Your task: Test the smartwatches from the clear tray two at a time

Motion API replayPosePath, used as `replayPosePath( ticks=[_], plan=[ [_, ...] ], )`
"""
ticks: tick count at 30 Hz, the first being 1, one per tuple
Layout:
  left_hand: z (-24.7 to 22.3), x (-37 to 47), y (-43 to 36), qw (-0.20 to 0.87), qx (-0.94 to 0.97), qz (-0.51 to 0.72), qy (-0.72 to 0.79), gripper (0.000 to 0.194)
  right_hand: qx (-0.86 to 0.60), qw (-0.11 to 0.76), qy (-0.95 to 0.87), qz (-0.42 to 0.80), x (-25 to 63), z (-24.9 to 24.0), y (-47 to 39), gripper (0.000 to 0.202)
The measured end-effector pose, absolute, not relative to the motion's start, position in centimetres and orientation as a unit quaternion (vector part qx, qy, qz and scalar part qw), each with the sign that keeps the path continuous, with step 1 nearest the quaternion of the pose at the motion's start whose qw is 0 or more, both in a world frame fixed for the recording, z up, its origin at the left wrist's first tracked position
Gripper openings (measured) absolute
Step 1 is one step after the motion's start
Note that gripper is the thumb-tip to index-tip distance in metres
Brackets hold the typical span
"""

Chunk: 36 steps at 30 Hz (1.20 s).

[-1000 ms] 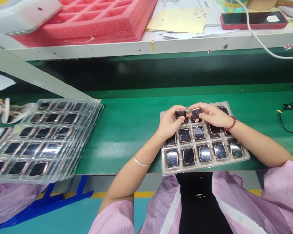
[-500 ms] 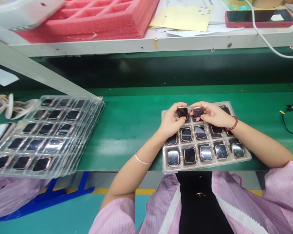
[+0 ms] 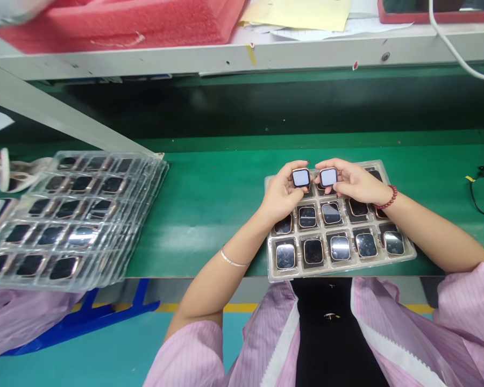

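My left hand (image 3: 284, 189) is closed around a square smartwatch (image 3: 300, 178) with a lit white screen. A second smartwatch (image 3: 328, 177), its screen lit white as well, is gripped by my right hand (image 3: 355, 183). Both watch bodies have gold-coloured rims and no straps, and they are held side by side over the back row of a clear plastic tray (image 3: 271, 263). In the tray's pockets lie several more watches with dark faces, such as the dark smartwatch (image 3: 313, 251) in the front row. My hands and forearms hide parts of the back rows.
To the left stands a stack of clear trays (image 3: 116, 236) filled with watches. A white shelf (image 3: 210, 63) runs across the back, carrying red foam (image 3: 177, 27), papers and a red-edged device. A black cable (image 3: 478, 199) lies at the right on the green bench (image 3: 201, 215).
The screens of both held smartwatches have turned from dark to lit white. My hands have stayed in nearly the same place, while the camera view has shifted slightly.
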<state>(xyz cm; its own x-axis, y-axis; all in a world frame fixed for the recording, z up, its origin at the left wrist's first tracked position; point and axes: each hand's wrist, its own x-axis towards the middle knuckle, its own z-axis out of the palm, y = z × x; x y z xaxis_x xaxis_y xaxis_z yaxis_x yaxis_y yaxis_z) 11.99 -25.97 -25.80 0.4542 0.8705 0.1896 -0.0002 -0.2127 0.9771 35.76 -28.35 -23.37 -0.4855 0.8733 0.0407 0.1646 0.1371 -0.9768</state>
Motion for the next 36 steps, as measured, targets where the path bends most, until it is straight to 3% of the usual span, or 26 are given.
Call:
replayPosePath(
  ticks=[5,20,26,31,36],
  plan=[
    [-26.5,11.9,-25.7,0.475,0.715,0.412,0.305,0.054,-0.359,0.347,-0.714,0.491,35.6,-23.2,-28.3,0.059],
    [-24.8,11.7,-26.3,0.377,0.766,0.390,0.345,0.033,-0.390,0.369,-0.685,0.493,35.0,-21.7,-28.3,0.036],
    [-25.5,11.4,-26.1,0.372,0.770,0.408,0.319,0.034,-0.396,0.359,-0.690,0.488,34.9,-21.7,-28.5,0.034],
    [-26.2,11.0,-25.7,0.369,0.781,0.418,0.281,0.045,-0.398,0.356,-0.686,0.495,35.1,-22.0,-28.5,0.048],
    [-26.5,11.1,-25.7,0.335,0.799,0.411,0.284,0.050,-0.393,0.362,-0.691,0.486,35.1,-22.1,-28.5,0.041]
  ],
)
